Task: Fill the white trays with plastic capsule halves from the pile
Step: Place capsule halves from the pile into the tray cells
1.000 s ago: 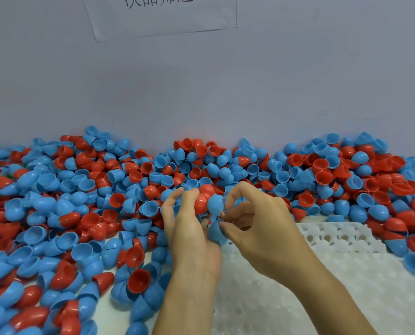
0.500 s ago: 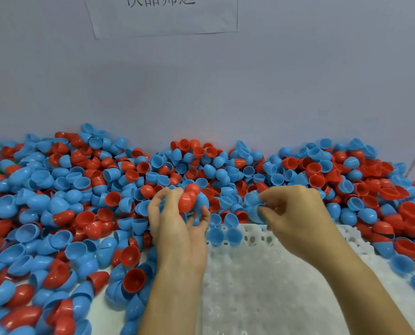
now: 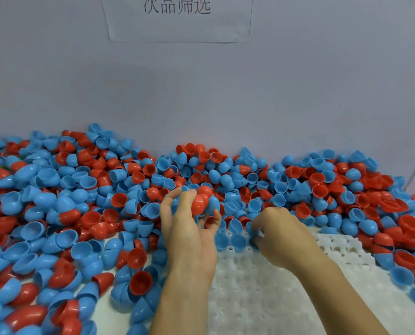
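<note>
A big pile of red and blue capsule halves [image 3: 85, 204] covers the table up to the back wall. A white tray [image 3: 286, 296] with round pockets lies in front of me, right of centre. My left hand [image 3: 189, 228] is raised at the tray's far left corner and grips a cluster of red and blue halves [image 3: 202, 201]. My right hand [image 3: 281, 233] is down on the tray's far edge, its fingertips pinching a blue half [image 3: 251, 229]. Three blue halves [image 3: 233, 238] sit in pockets along that far edge, between my hands.
Loose halves lie along the tray's right side [image 3: 409, 269] and left side [image 3: 138, 284]. A grey wall rises behind the pile, with a paper sign [image 3: 177, 18] bearing printed characters stuck on it. The tray's near pockets hold nothing.
My right hand left the cluster with a blue half, swung right, then came down to the tray's far edge. My left hand stayed raised with its handful.
</note>
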`<action>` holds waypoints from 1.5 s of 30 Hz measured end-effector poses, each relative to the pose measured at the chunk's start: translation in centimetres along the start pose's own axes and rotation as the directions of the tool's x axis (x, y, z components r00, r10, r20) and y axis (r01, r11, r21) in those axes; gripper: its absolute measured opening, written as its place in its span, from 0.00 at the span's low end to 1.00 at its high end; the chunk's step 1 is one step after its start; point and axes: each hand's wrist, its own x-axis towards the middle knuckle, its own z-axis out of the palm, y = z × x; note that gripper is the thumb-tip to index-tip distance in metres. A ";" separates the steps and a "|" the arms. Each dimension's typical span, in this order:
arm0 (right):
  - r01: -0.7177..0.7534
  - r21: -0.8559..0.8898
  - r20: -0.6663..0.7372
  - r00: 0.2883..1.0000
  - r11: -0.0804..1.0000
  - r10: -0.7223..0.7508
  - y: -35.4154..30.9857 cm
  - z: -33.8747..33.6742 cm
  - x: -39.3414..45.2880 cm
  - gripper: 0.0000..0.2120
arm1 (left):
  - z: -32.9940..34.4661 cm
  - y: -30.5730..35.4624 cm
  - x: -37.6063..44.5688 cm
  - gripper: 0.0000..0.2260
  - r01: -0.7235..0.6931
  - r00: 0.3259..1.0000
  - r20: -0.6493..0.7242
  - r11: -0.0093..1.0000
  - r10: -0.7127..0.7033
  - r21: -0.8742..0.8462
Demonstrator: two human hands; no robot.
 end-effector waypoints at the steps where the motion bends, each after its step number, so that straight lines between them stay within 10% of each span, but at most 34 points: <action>1: 0.005 0.002 -0.002 1.000 1.000 -0.005 0.0 0.0 -0.1 0.05 | 0.1 0.0 0.0 0.11 0.005 1.000 0.008 1.000 -0.005 -0.007; 12: 0.069 0.308 -0.184 0.983 0.949 -0.012 0.4 -0.9 -0.7 0.09 | 0.1 -0.2 -0.3 0.08 0.024 0.993 0.117 0.999 -0.028 0.032; 17: 0.135 0.843 -0.133 0.990 0.521 -0.041 -0.8 -1.9 -1.6 0.12 | 0.4 -0.6 -0.8 0.15 0.051 0.971 0.230 0.997 -0.063 0.057; 32: -0.011 0.999 0.016 0.988 -0.035 0.154 -0.2 -1.6 -1.4 0.10 | 0.4 -1.2 -0.9 0.14 0.012 0.948 0.314 0.991 -0.053 0.131; 45: 0.253 0.896 -0.279 0.960 0.364 0.020 -1.4 -1.9 -2.2 0.18 | 0.6 -1.0 -1.0 0.17 -0.006 0.982 0.187 0.997 -0.007 0.072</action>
